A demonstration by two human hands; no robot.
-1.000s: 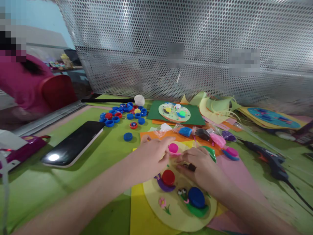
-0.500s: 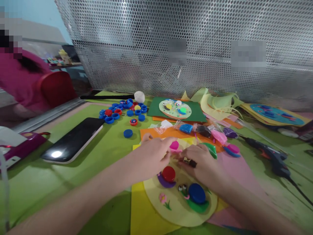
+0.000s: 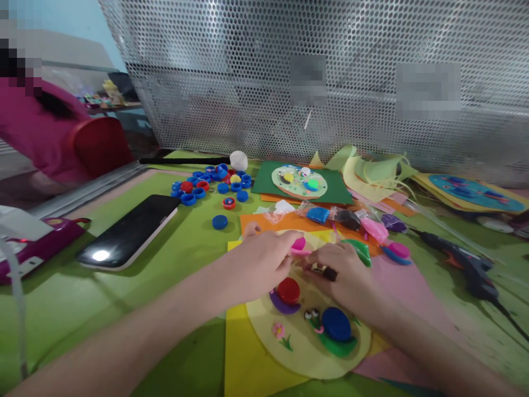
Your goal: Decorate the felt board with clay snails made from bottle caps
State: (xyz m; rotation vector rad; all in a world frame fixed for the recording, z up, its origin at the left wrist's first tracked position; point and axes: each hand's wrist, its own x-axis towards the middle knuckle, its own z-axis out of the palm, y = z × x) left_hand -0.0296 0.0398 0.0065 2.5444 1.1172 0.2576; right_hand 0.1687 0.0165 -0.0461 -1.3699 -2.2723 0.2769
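Observation:
My left hand (image 3: 268, 255) is closed above the upper part of a pale yellow disc (image 3: 303, 358), its fingertips at a pink clay piece (image 3: 300, 252) with a round magenta top. Opposite, my right hand (image 3: 341, 267) has its fingers bent together close to the left fingertips. A small dark brown-ended object (image 3: 329, 273) shows in the right fingers; its kind is unclear. On the disc are a snail with a red bottle cap (image 3: 288, 290) and purple body, one with a blue cap (image 3: 336, 323) and green body, and a pink clay flower (image 3: 278, 330).
To the left lie a phone (image 3: 130, 231) and loose bottle caps (image 3: 220, 222). Clay packets (image 3: 318, 214) and a decorated disc on green card (image 3: 258, 187) are behind. A glue gun (image 3: 467, 267) lies right. A perforated metal panel (image 3: 231, 110) stands at the back; a person in pink (image 3: 37, 127) sits left.
The view has shifted slightly, moving the scene a little to the right in the picture. Both hands keep nearly the same pose over the disc.

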